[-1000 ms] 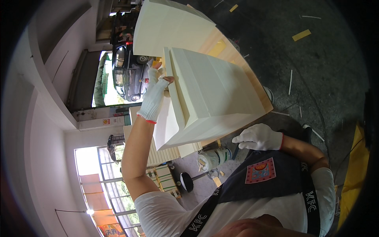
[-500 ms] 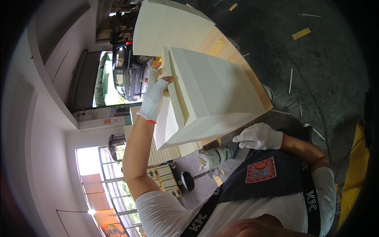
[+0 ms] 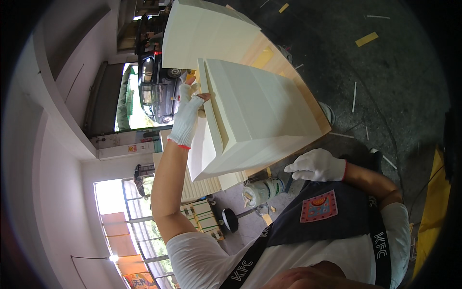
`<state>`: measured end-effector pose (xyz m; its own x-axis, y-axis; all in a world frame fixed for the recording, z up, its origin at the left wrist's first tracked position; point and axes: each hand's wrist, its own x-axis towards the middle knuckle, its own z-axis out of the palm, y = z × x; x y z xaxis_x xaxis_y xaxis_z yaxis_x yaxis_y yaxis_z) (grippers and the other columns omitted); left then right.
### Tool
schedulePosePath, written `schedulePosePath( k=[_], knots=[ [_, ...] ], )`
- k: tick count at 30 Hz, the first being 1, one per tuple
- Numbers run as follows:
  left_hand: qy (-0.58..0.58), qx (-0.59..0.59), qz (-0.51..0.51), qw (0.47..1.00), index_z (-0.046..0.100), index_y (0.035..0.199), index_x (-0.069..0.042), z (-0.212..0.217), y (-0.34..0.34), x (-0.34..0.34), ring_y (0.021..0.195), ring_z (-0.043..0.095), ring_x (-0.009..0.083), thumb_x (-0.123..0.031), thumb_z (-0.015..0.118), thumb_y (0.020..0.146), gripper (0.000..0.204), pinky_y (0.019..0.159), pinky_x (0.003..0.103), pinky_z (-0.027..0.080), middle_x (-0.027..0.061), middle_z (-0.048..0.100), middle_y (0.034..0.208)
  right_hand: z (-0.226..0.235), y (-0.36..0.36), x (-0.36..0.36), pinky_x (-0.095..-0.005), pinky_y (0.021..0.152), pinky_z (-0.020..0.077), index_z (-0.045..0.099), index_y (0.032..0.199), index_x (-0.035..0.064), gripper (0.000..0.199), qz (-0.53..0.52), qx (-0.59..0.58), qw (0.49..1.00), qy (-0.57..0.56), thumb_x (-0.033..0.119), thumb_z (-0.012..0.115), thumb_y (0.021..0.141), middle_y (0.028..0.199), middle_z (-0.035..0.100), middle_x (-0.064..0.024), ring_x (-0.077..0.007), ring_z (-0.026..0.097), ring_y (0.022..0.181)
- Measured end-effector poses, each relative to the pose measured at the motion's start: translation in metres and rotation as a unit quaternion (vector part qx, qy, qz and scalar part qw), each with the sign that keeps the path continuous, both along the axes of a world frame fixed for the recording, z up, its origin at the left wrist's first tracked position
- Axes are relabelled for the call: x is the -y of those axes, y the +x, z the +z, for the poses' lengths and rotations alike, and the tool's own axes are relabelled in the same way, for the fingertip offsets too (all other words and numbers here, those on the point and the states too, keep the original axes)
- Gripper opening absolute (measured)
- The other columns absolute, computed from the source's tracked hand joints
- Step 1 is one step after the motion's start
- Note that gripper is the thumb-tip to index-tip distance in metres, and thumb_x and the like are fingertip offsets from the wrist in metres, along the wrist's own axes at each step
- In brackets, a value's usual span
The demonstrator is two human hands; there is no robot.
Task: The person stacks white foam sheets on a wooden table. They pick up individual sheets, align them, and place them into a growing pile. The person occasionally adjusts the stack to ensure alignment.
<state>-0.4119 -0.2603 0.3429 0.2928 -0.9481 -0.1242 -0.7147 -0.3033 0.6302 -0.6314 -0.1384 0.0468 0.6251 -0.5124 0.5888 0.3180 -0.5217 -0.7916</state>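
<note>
A tall stack of pale cream boards (image 3: 260, 103) rests on a wooden base, its top board (image 3: 214, 108) lifted slightly along the left edge. My left hand (image 3: 187, 108), in a white knitted glove with bare fingertips and a red cuff, grips that edge with the thumb on its upper face. My right hand (image 3: 317, 165), in a similar white glove, is by the dark apron (image 3: 313, 226), right of the stack and apart from it. Its fingers are curled together, and whatever may be in them is hidden. Just below them a narrow dark strip (image 3: 288, 184) shows.
A second pale stack (image 3: 207, 36) stands beyond. A whitish bucket (image 3: 255, 193) sits on the floor near the stack's close corner, beside a round black-topped stool (image 3: 230, 220). Offcuts and a yellow strip (image 3: 367, 39) litter the dark floor. A car (image 3: 156, 91) is outside the doorway.
Hardly anything differs. My left hand keeps its hold on the board's edge, and my right hand stays beside the apron. The view has shifted very slightly.
</note>
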Motion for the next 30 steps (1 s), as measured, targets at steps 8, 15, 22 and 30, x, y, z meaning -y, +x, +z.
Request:
schedulePosePath(
  k=[8,15,22,30],
  knots=[
    [0.059,0.233,-0.219,0.946,0.061,0.119,-0.010,-0.003,0.003,0.015,0.089,0.063,0.0105,0.007,0.043,0.085,0.042,0.070,0.023,0.050,0.0050,0.053,0.127,-0.002,-0.006,-0.003,-0.0372,0.072,0.0562,0.070,0.118,0.0147,0.032,-0.034,0.034,0.999,-0.005,0.025,0.074,0.088,0.092,0.072,-0.0056,-0.0253,0.070,0.084],
    [0.110,0.237,-0.133,0.956,0.055,0.118,-0.006,0.007,-0.022,0.013,0.091,0.066,0.0170,-0.004,0.065,0.084,0.036,0.067,0.029,0.051,0.0106,0.057,0.121,-0.004,-0.007,-0.007,-0.0365,0.070,0.0557,0.070,0.117,0.0154,0.031,-0.037,0.045,0.998,0.009,0.025,0.073,0.088,0.091,0.071,-0.0047,-0.0241,0.070,0.082],
    [0.000,0.102,-0.022,0.995,0.033,0.141,-0.009,-0.008,-0.002,0.001,0.086,0.064,0.0164,-0.004,0.058,0.086,0.061,0.059,0.025,0.050,0.0153,0.059,0.110,-0.003,-0.009,-0.009,-0.0366,0.070,0.0557,0.071,0.117,0.0162,0.030,-0.024,0.038,0.999,0.015,0.027,0.072,0.089,0.091,0.072,-0.0054,-0.0245,0.070,0.083],
    [0.020,0.047,0.013,0.999,0.036,0.142,-0.008,0.002,-0.004,-0.003,0.103,0.058,0.0214,0.001,0.042,0.081,0.062,0.096,0.036,0.049,0.0140,0.054,0.109,0.001,-0.014,-0.010,-0.0365,0.081,0.0552,0.070,0.119,0.0130,0.031,0.013,-0.015,0.999,0.033,0.031,0.067,0.094,0.101,0.073,-0.0084,-0.0246,0.071,0.093]
  ],
)
